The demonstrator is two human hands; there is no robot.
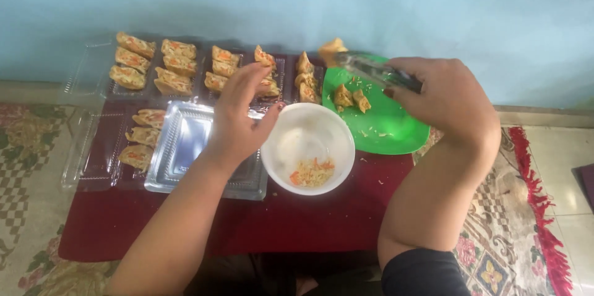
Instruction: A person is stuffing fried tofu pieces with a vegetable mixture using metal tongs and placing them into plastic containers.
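1. The pastry piece (332, 50) hangs in the tips of the metal tongs (378, 73), at about 12 o'clock over the green plate (396, 129). It looks light, fried and crumbly, so it likely breaks under a hard squeeze; its broad sides are the safest place to pinch.
2. The right hand (448, 95) is clenched around the tongs' handles, which keep the tips closed on the piece.
3. The left hand (238, 116) is released, fingers spread, with its thumb side at the 9 o'clock rim of the white bowl (307, 147); whether it touches the rim I cannot tell.
4. The bowl holds a small heap of shredded filling (311, 173) and probably slides easily.
5. 2 more pieces (351, 98) lie on the plate at 10 o'clock.
6. Clear plastic trays (179, 67) of filled pieces sit from 9 to 11 o'clock of the bowl, packed close together.
7. The dark red surface (346, 209) has open room at 6 o'clock; its front edge is near.
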